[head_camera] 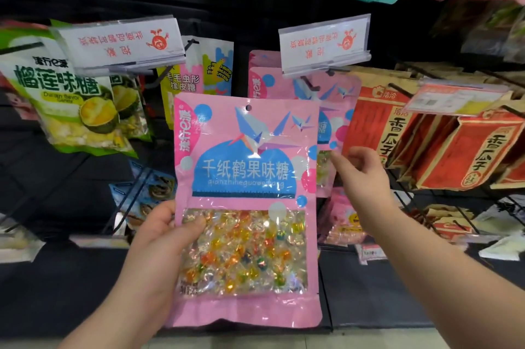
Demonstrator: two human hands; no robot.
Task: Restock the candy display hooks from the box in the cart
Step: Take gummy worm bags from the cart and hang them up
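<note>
Only the head cam here. Left hand (153, 246) has the pink bag (245, 206) pinched at its lower left edge, thumb on the front over the clear candy window, and it's held up in front of the display, just below and left of the hook (308, 82) where the same pink bags (335, 110) already hang. Right hand (360, 175) is loosely open, holding nothing, fingers (339, 162) touching or nearly touching the bottom of those hung bags.

What I'd worry about: the hang hole (248, 107) is tiny and the price tag (325, 43) sits right over the hook tip, so it's easy to miss and jab the film. Gripping only low down, the top of the bag can flop away from the hook. Pushing the hung bags back too hard might knock one off. The durian bags (71, 104) on the left and red packs (397, 127) on the right hang close, so a wide swing could bump them.
</note>
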